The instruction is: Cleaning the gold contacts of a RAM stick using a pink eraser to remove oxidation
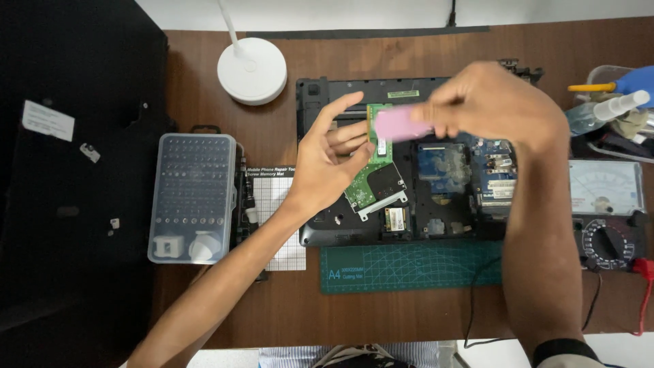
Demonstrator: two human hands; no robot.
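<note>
Left hand pinching a small green circuit card upright by its edge, between thumb and fingers. Right hand closed on a pink eraser, blurred, its tip touching the card's upper end. Directly below both hands: opened laptop with bare boards showing. Nearer the body than the hands: green cutting mat. Left of the left hand: clear case of screwdriver bits and round white lamp base. Right of the right hand: dial meter
</note>
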